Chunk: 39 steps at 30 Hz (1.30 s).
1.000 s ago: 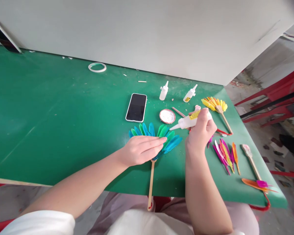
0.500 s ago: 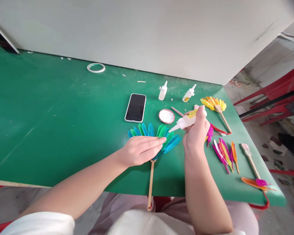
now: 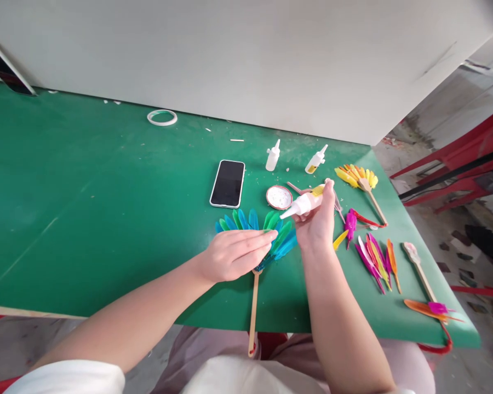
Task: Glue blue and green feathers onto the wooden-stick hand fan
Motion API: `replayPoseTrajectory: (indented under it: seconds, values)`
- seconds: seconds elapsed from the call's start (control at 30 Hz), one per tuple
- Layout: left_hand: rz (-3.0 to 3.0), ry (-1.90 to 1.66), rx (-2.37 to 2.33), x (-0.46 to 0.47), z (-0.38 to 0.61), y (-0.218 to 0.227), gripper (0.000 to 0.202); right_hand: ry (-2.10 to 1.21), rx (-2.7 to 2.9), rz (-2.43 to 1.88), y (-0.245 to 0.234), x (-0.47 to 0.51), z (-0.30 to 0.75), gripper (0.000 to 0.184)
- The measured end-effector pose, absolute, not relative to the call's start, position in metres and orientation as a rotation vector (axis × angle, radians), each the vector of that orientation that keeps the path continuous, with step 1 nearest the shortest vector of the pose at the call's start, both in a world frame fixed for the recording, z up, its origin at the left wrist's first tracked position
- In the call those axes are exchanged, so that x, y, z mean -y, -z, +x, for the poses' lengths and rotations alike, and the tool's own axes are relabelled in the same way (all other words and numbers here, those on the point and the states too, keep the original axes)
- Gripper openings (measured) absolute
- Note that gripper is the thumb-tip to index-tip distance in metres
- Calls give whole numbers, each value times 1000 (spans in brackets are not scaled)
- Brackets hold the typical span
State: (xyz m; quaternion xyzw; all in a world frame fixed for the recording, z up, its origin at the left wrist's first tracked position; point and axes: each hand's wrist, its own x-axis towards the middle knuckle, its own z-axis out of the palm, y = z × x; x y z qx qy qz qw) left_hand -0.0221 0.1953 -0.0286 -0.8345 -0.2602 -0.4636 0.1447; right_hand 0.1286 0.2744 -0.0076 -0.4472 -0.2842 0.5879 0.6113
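A fan of blue and green feathers lies on the green table, its wooden handle pointing at my body and overhanging the front edge. My left hand is across the middle of the fan, fingers straight and pressed together, fingertips on the feathers; its thumb is hidden. My right hand grips a white glue bottle with a yellow label, tilted so its nozzle points down and left. The nozzle tip is close to the upper right feathers, just beyond my left fingertips; whether it touches them I cannot tell.
Beyond the fan lie a phone, a round lid, two small bottles and a tape roll. To the right are a yellow feather fan, loose feathers and a wooden stick with a red cord.
My right hand has shifted left with the glue bottle, and the nozzle has moved slightly left and up along the feathers. My left hand has stayed on the fan.
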Motion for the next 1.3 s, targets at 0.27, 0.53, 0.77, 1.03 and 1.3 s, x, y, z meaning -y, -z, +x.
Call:
replayPoseTrajectory:
  seconds: [0.27,0.53,0.77,1.03,1.3]
  values:
    - [-2403,1335,769,-195,-23,28,10,-1145,666,-955,9,-276,132,40]
    - [-2418,1373,793,-193,-25,32,18,-984,738,-1054,16,-281,135,34]
    - [-2487,1679,1241,-197,-32,10,17,-1147,718,-1006,8,-288,169,34]
    - [-2801,1659,2340,-239,-41,-5,29,-1000,1304,-1210,27,-280,189,37]
    - [-2831,1171,2312,-256,-38,22,26,-299,1891,-1683,56,-285,195,33]
